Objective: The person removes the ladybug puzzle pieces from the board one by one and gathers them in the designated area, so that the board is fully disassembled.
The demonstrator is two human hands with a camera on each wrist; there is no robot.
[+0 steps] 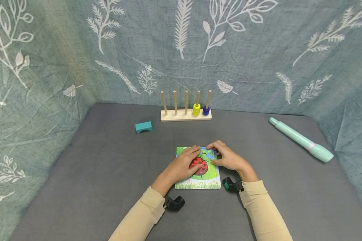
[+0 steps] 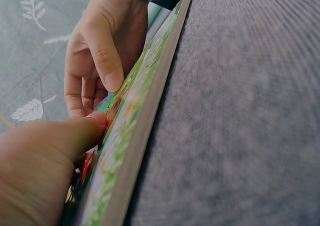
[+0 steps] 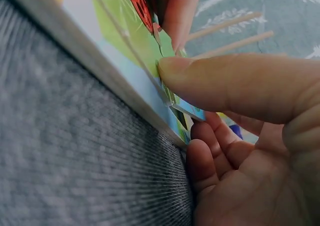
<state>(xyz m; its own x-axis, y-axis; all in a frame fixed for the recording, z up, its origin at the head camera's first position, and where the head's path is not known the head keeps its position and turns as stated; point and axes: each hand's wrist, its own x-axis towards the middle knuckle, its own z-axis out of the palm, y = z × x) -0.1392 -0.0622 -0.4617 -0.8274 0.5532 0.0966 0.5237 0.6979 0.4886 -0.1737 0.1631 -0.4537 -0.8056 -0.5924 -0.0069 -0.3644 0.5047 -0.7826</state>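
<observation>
- Head view: left hand (image 1: 182, 165) rests on ladybug puzzle (image 1: 197, 184), fingers extended.
- Right hand (image 1: 229, 159) pinches piece (image 3: 191, 110) at puzzle's far right corner.
- Peg stand (image 1: 181, 117): behind puzzle.

Puzzle (image 1: 210, 173) on table (image 1: 93, 180); left hand (image 1: 182, 165) on it, right hand (image 1: 229, 159) at its right side. Peg stand (image 1: 184, 116) behind puzzle, rings (image 1: 196, 110) on two rightmost pegs (image 1: 198, 96). Block (image 1: 143, 127) left of stand, slightly nearer. Tube (image 1: 300, 138) far right.
</observation>
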